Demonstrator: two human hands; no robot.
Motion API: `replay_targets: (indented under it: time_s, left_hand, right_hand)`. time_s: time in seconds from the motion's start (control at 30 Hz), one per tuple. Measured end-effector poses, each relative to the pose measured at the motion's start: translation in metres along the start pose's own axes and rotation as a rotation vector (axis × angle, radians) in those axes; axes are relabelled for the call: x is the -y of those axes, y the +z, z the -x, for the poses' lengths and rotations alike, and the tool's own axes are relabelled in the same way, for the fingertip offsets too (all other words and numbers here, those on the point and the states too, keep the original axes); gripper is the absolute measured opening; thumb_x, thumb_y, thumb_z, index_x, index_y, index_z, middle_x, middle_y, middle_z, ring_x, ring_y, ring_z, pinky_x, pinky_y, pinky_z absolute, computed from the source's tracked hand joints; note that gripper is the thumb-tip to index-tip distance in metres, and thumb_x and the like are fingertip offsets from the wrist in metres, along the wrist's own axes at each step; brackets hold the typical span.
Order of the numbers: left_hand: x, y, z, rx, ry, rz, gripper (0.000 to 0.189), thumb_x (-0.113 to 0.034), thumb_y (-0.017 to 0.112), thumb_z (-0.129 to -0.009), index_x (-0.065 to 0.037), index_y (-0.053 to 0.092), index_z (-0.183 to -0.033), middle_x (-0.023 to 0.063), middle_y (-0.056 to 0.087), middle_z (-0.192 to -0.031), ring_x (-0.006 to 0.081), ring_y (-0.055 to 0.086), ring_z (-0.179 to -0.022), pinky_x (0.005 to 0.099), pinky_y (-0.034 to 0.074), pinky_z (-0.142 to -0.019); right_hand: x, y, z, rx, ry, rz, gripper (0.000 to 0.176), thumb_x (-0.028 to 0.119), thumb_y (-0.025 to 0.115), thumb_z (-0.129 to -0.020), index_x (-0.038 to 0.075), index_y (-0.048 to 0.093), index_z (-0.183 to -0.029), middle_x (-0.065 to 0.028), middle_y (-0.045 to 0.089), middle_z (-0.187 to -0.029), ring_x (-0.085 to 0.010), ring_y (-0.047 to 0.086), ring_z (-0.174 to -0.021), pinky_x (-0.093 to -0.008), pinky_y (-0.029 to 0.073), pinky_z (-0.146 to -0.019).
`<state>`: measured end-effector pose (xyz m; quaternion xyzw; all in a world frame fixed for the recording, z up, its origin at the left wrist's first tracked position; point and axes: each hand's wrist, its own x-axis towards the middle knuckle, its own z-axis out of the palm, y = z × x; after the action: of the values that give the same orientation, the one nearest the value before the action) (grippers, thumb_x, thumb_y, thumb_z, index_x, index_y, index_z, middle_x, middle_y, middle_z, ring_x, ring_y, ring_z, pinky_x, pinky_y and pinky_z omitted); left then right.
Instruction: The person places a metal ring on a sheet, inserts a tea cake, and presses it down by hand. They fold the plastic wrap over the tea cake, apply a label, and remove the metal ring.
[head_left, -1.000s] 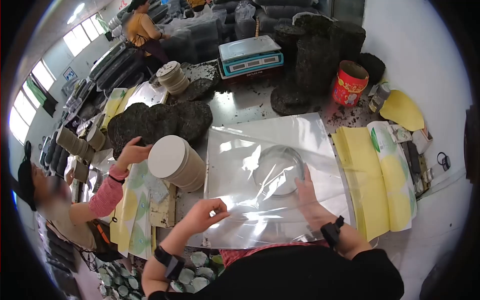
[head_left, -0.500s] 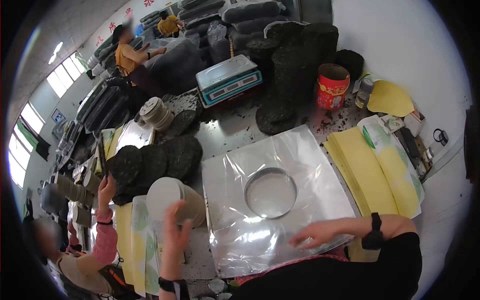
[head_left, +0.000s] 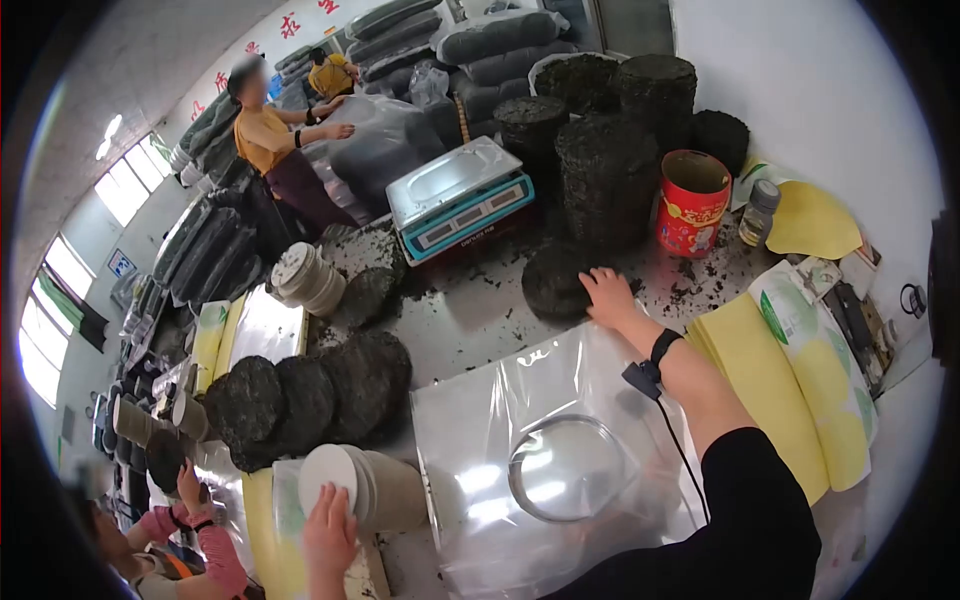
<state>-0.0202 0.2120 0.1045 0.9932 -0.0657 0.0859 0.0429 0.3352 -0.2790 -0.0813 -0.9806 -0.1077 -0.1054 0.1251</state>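
My right hand (head_left: 608, 298) reaches across the table, its fingers stretched over the edge of a low stack of dark round sheets (head_left: 548, 288) that look like dried seaweed. Its thumb is partly hidden. At the lower left, my left hand (head_left: 330, 530) has its fingers extended against the top of a stack of off-white round discs (head_left: 395, 490). Between my arms lie clear plastic sheets (head_left: 465, 420), with a thin metal ring (head_left: 518, 480) on top.
Overlapping dark rounds (head_left: 305, 395) lie left. A scale (head_left: 465, 205), tall dark stacks (head_left: 605, 180), a red canister (head_left: 690, 205) and a jar (head_left: 760, 212) stand behind. Yellow sheets (head_left: 765, 390) lie right. A co-worker (head_left: 190, 550) holds a dark round at lower left.
My right hand has moved from the plastic's near edge forward to the low dark stack. My left hand has come down onto the off-white discs. The view has shifted.
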Motion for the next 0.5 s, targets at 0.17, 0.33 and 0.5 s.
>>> replay_targets:
  time_s: [0.17, 0.33, 0.5]
  left_hand:
    - [-0.012, -0.037, -0.024, -0.413, -0.044, -0.043, 0.036, -0.002, 0.056, -0.087, 0.0, 0.056, -0.123, 0.0182, 0.065, -0.114, 0.035, 0.065, -0.098, 0.0399, 0.052, -0.082]
    - [-0.167, 0.07, -0.044, -0.131, 0.618, 0.34, 0.055, -0.01, 0.059, -0.077, -0.011, 0.054, -0.131, 0.0166, 0.048, -0.139, 0.0315, 0.047, -0.128, 0.0409, 0.04, -0.105]
    - [-0.222, 0.136, -0.059, 0.205, 0.573, 0.325, 0.061, -0.031, 0.058, -0.088, -0.014, 0.04, -0.143, 0.0178, 0.025, -0.153, 0.0348, 0.024, -0.141, 0.0506, 0.023, -0.113]
  right_hand:
    - [0.004, -0.084, 0.04, -0.404, -0.266, -0.078, 0.057, 0.01, 0.067, -0.068, 0.011, 0.053, -0.123, -0.0099, 0.055, -0.125, -0.029, 0.045, -0.125, -0.0471, 0.035, -0.104]
    - [0.032, -0.146, 0.127, -0.22, 0.062, -0.876, 0.047, 0.002, 0.055, -0.076, 0.004, 0.051, -0.123, -0.0109, 0.056, -0.125, -0.0245, 0.052, -0.12, -0.034, 0.038, -0.102]
    - [0.029, -0.15, 0.21, -0.411, 0.281, -1.775, 0.053, 0.007, 0.05, -0.082, -0.001, 0.043, -0.133, -0.012, 0.05, -0.134, -0.0225, 0.049, -0.123, -0.0354, 0.037, -0.106]
